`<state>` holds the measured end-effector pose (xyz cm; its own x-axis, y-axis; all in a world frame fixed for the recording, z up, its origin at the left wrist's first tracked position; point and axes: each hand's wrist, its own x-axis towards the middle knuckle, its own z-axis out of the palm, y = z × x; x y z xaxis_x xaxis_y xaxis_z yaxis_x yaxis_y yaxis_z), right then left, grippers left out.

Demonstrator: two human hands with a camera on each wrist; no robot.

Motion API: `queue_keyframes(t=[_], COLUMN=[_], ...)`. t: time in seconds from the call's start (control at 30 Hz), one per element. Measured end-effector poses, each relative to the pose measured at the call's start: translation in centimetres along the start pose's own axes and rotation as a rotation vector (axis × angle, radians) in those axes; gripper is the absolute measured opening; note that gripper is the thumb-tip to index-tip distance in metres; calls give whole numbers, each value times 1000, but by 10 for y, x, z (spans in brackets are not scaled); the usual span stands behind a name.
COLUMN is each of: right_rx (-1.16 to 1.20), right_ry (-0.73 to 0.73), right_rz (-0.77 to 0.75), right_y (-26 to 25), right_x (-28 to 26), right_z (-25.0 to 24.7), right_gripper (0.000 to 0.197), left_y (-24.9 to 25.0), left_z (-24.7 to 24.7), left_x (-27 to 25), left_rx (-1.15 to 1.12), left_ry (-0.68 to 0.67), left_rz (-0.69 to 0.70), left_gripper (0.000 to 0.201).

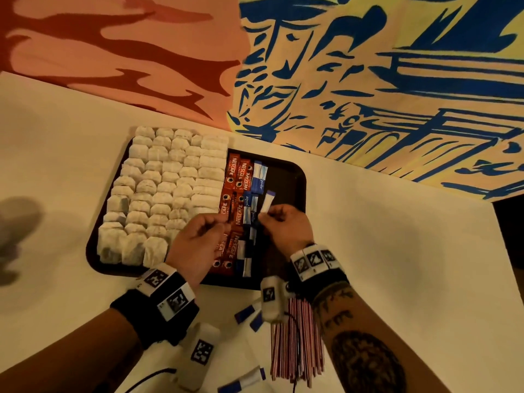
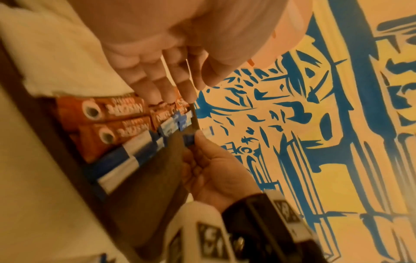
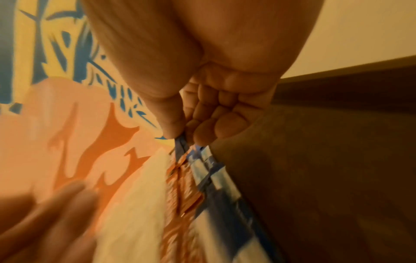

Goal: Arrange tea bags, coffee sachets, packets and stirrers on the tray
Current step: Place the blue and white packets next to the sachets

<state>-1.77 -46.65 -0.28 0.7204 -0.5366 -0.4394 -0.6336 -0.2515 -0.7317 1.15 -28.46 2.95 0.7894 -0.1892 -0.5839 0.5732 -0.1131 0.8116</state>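
The right hand (image 1: 286,222) pinches a light, limp blue-and-white packet (image 1: 267,202) by its lower end above the tray (image 1: 297,177), beside the coffee sachets (image 1: 236,177), while the left hand (image 1: 195,242) hovers with fingers loosely curled, seemingly empty.

Black wristbands (image 1: 158,310) with white marker-tagged camera blocks (image 1: 271,297); dark tattoos along right forearm (image 1: 365,358).

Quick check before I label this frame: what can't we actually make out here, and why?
- Head view: near ends of the coffee sachets, covered by the left hand.
- Head view: stirrers, tops behind the right wrist camera, so no count.
- Right wrist view: the blue-and-white packet in the right hand is blurred; print unreadable.
- Left wrist view: whether the left hand holds anything; motion blur.
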Motion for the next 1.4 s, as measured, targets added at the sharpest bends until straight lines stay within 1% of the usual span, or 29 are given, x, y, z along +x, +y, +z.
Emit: queue_keyframes(t=[0.1, 0.2, 0.3, 0.43, 0.5, 0.6, 0.7, 0.8, 0.9, 0.93, 1.03, 1.07, 1.13, 1.17, 1.2, 1.27, 1.4], right_rx=[-27, -54, -68, -66, -75, -83, -89, -79, -85, -80, -50, -58, -99, -127, -162, -226, -219], right_ry=[-6, -72, -82, -72, -64, -46, -34, -13, 11, 27, 74, 87, 115, 114, 102, 71, 94], right_rz=[68, 95, 127, 143, 147, 158, 172, 190, 188, 180, 158, 148, 140, 141, 142, 144, 81], right_y=[-1, 2, 5, 6, 5, 2, 1, 3, 7, 8, 18, 22, 31, 35, 39, 49, 62], right_x=[27, 38, 38, 36, 34, 32, 28, 23, 15, 12, 0, -5, -19, -27, -38, -55, -77], right_z=[1, 9, 17, 21, 20, 18, 15, 10, 3, 0, -11, -15, -21, -24, -26, -27, -20], right_gripper=[23, 19, 19, 20, 19, 17, 18, 19, 20, 21, 22, 24, 35, 37, 34, 27, 17], left_y=[-4, -10, -16, -28, -31, -33, -36, -39, -49, -55, -75, -81, -92, -97, -101, -107, -115], left_z=[-19, -34, -45, -60, -65, -65, -60, -50, -33, -27, -4, 3, 17, 23, 28, 36, 39], left_x=[0, -1, -3, -3, -4, -6, -13, -25, -36, -39, -46, -47, -50, -51, -51, -51, -53], left_rx=[101, 188, 360, 614, 670, 688, 726, 795, 945, 1009, 1190, 1223, 1256, 1275, 1294, 1331, 1450], left_ry=[-5, -40, -82, -148, -168, -204, -265, -363, -472, -496, -509, -502, -511, -509, -497, -459, -451], left_rz=[29, 48, 80, 178, 217, 251, 233, 215, 236, 240, 232, 250, 305, 331, 345, 341, 336], left_gripper=[16, 17, 16, 18, 19, 19, 20, 20, 10, 9, 28, 35, 53, 62, 68, 66, 42])
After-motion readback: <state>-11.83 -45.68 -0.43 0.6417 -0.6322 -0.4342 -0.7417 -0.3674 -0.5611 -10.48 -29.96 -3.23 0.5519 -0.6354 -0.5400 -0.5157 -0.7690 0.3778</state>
